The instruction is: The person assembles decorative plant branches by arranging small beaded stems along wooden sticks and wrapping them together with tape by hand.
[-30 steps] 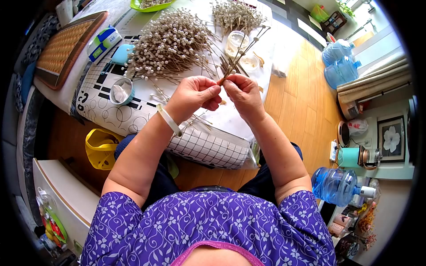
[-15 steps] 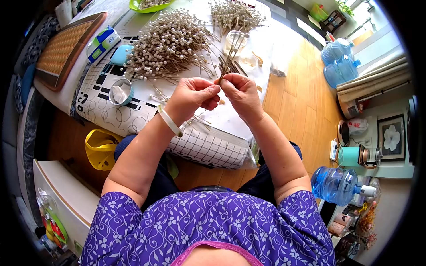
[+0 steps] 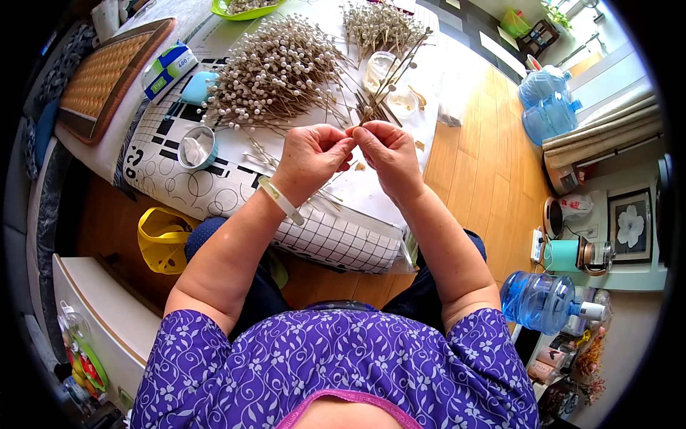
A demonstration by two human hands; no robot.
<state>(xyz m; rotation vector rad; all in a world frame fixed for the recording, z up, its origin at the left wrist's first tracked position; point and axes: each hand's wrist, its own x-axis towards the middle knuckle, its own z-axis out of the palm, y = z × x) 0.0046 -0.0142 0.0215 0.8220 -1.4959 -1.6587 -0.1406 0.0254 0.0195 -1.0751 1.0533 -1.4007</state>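
Observation:
My left hand (image 3: 313, 161), with a pale bangle (image 3: 280, 200) on the wrist, is closed in a pinch at its thumb and forefinger. Against it, my right hand (image 3: 389, 156) pinches the lower end of a few thin brown stems (image 3: 394, 75). The stems slant up and right, with small dark buds along them. Whether the left fingertips also grip the stems is hard to see. Just beyond the hands lie short dark sticks (image 3: 382, 111). A large heap of stems with white bead-like heads (image 3: 275, 71) spreads to the upper left.
Another stem bundle (image 3: 382, 27) lies at the back, near a clear tub (image 3: 379, 70) and a small round dish (image 3: 402, 102). Left stand a blue cup (image 3: 198, 146) and a tissue pack (image 3: 169, 69). A yellow bag (image 3: 163, 239) sits below; a water bottle (image 3: 539, 299) is at right.
The stems have tilted further to the right and their budded tips now spread apart. Both hands stay nearly in place, fingertips together.

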